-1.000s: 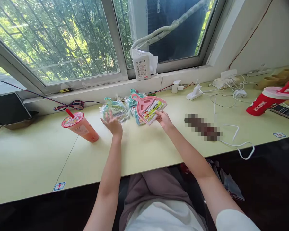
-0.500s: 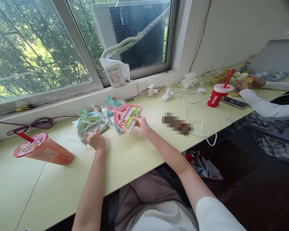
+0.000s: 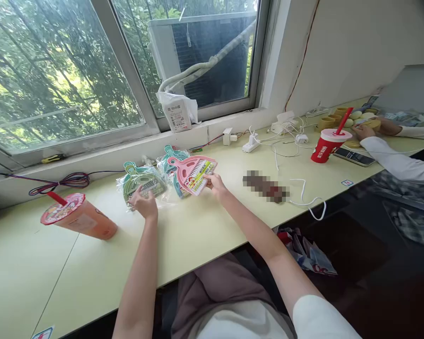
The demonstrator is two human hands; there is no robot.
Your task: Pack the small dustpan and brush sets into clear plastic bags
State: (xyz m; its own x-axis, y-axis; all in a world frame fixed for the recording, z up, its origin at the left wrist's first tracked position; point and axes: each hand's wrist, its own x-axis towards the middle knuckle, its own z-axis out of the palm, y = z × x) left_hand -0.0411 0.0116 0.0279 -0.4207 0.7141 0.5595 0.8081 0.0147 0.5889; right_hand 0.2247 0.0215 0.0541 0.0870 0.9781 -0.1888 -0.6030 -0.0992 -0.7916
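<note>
My right hand grips the lower right corner of a pink dustpan, which carries a white-bristled brush and a yellow-green label. Beneath and behind it is a blue-green dustpan in clear plastic. To the left, a green dustpan in a clear plastic bag lies on the table. At its near edge is my left hand, with thumb and fingers apart and nothing visible held between them. Whether those fingertips touch the bag is hard to tell.
An orange drink cup stands at left, a red cup at right near a phone. White cables and a power strip lie rightward. A co-worker's hands hold a yellowish object at far right.
My left hand has loosened from the bagged green dustpan and its fingers have spread. My right hand still holds the pink dustpan. The whole view has shifted slightly.
</note>
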